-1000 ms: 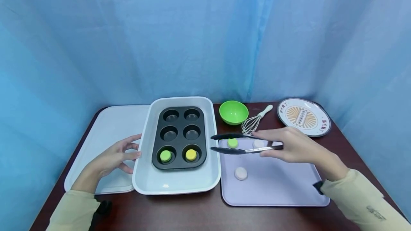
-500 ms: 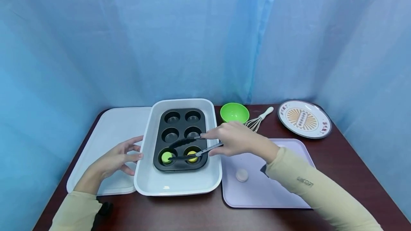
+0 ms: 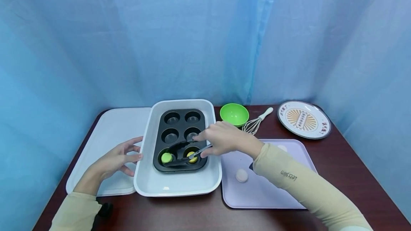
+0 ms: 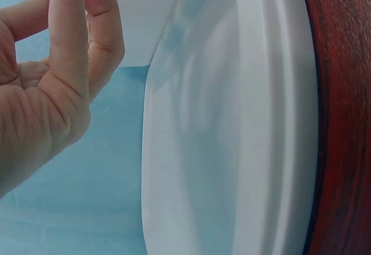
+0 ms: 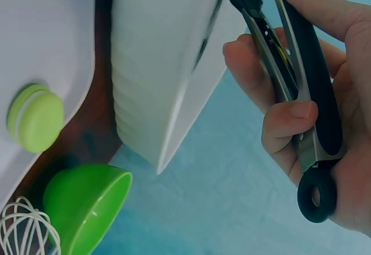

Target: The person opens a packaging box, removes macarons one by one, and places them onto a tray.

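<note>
In the head view my right hand [image 3: 221, 139] grips black-and-steel tongs [image 5: 316, 81] over the near row of a dark muffin tin [image 3: 178, 117]. The tong arms are apart, one tip on the far side and one on the near side of a green macaron [image 3: 166, 158] in the near left cup. Whether they touch it cannot be told. Partly covered by the tongs, a yellow macaron [image 3: 192, 157] sits in the near right cup. The tin lies inside a white basin [image 3: 176, 184]. My left hand [image 3: 113, 160] rests with loosely bent fingers at the basin's left rim.
A lilac tray [image 3: 263, 195] on the right bears white macarons [image 3: 242, 175] and another green macaron [image 5: 40, 119]. Behind stand a green bowl [image 3: 234, 114], a whisk [image 3: 257, 121] and a patterned plate [image 3: 304, 119]. A white board [image 3: 112, 127] lies left.
The tongs have swung left from above the lilac tray to the muffin tin, then lowered around the green macaron in the near left cup. My left hand has stayed at the basin's rim.
</note>
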Tool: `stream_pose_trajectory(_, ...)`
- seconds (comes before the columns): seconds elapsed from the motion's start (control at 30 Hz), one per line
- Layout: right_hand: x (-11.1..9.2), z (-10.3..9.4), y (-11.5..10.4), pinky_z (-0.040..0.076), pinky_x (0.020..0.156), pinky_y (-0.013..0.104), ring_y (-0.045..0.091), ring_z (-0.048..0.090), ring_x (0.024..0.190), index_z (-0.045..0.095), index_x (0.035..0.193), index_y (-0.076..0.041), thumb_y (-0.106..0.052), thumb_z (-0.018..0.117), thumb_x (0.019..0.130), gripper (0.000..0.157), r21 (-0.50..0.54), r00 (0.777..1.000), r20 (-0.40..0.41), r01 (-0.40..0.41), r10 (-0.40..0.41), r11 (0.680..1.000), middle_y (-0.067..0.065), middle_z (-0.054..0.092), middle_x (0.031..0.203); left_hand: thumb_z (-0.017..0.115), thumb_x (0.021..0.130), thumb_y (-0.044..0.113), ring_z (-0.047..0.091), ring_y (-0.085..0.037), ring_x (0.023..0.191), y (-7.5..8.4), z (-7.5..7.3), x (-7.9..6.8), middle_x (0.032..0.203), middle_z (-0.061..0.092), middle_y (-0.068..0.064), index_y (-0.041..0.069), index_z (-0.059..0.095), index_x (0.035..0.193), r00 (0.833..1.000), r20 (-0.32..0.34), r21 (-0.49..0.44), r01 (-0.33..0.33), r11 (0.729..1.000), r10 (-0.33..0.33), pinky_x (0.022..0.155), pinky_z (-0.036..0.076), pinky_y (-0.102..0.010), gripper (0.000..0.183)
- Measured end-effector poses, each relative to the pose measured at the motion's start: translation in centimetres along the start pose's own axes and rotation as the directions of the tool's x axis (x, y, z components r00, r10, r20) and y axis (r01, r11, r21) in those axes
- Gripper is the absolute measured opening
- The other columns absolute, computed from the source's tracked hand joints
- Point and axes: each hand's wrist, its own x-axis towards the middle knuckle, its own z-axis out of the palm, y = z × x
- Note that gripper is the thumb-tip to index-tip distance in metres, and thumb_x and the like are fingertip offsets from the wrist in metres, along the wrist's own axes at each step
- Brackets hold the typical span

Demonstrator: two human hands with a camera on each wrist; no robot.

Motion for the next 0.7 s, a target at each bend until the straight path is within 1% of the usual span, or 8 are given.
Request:
stream_pose_trajectory(0.07,0.1,-0.1,-0.1,0.025,0.04,0.025,0.007,0.032,0.04,0.07,0.132,-0.018,-0.045,0.081,0.085,0.056,-0.02,1.0,0.003,-0.01,0.01,1.0,-0.007,0.067,0.07,0.074,0.094,0.022,0.066,-0.03,0.099,-0.1,0.0,0.0,0.129,0.051,-0.023,0.013,0.027,0.16,1.0,0.0,0.0,0.0,1.0,0.0,0.067,0.062,-0.049,0.082)
stream_pose_trajectory(0.13,0.3,-0.3,-0.3,0.028,0.041,0.025,0.007,0.036,0.042,0.069,0.133,-0.019,-0.045,0.081,0.085,0.056,-0.039,1.0,0.008,-0.016,0.016,0.999,-0.005,0.072,0.08,0.074,0.093,0.022,0.066,-0.03,0.1,-0.1,0.0,0.1,0.129,0.05,-0.022,0.013,0.027,0.16,1.0,-0.001,0.001,0.003,1.0,-0.003,0.067,0.062,-0.049,0.082)
stream_pose_trajectory(0.2,0.5,-0.4,-0.6,0.03,0.042,0.026,0.008,0.039,0.044,0.069,0.134,-0.018,-0.045,0.081,0.085,0.057,-0.058,1.0,0.016,-0.016,0.017,0.998,-0.002,0.075,0.088,0.073,0.093,0.023,0.065,-0.03,0.1,0.0,0.0,0.1,0.129,0.05,-0.022,0.013,0.027,0.16,1.0,-0.001,0.003,0.005,1.0,-0.005,0.067,0.062,-0.049,0.082)
stream_pose_trajectory(0.3,0.9,-0.5,-1.1,0.035,0.043,0.027,0.008,0.044,0.047,0.068,0.134,-0.018,-0.046,0.08,0.086,0.057,-0.105,0.999,0.034,-0.009,0.012,0.994,0.0,0.076,0.097,0.073,0.094,0.023,0.065,-0.03,0.1,0.0,0.0,0.1,0.129,0.05,-0.022,0.012,0.027,0.16,1.0,0.0,0.008,0.008,1.0,-0.008,0.066,0.062,-0.049,0.082)
stream_pose_trajectory(0.43,1.6,-0.9,-1.9,0.04,0.044,0.027,0.009,0.049,0.051,0.069,0.133,-0.02,-0.049,0.079,0.086,0.056,-0.181,0.998,0.06,-0.008,0.019,0.984,-0.002,0.076,0.096,0.073,0.093,0.023,0.065,-0.03,0.1,0.1,0.0,0.0,0.128,0.05,-0.023,0.012,0.027,0.16,1.0,0.002,0.005,0.01,1.0,-0.01,0.067,0.062,-0.05,0.082)
stream_pose_trajectory(0.53,2.1,-1.3,-2.5,0.042,0.045,0.027,0.011,0.053,0.057,0.07,0.132,-0.023,-0.05,0.079,0.086,0.054,-0.23,0.995,0.085,-0.024,0.045,0.973,-0.003,0.075,0.097,0.073,0.093,0.021,0.066,-0.03,0.1,0.2,-0.1,0.0,0.128,0.05,-0.023,0.012,0.027,0.16,1.0,0.009,-0.005,0.008,1.0,-0.008,0.067,0.062,-0.051,0.082)
stream_pose_trajectory(0.63,2.6,-1.6,-3.4,0.043,0.047,0.026,0.012,0.056,0.059,0.07,0.131,-0.022,-0.049,0.078,0.087,0.052,-0.274,0.991,0.116,-0.036,0.07,0.961,-0.003,0.074,0.096,0.073,0.094,0.02,0.067,-0.03,0.099,0.2,-0.1,0.1,0.126,0.051,-0.024,0.012,0.027,0.16,1.0,0.016,-0.011,0.005,1.0,-0.005,0.066,0.062,-0.051,0.08)
stream_pose_trajectory(0.7,3.0,-1.6,-4.0,0.043,0.047,0.024,0.012,0.055,0.058,0.071,0.13,-0.021,-0.047,0.078,0.088,0.051,-0.293,0.988,0.132,-0.036,0.078,0.955,-0.002,0.074,0.095,0.072,0.094,0.019,0.066,-0.03,0.098,0.2,-0.1,0.1,0.127,0.051,-0.024,0.01,0.026,0.16,1.0,0.023,-0.011,-0.005,1.0,0.006,0.065,0.062,-0.051,0.08)
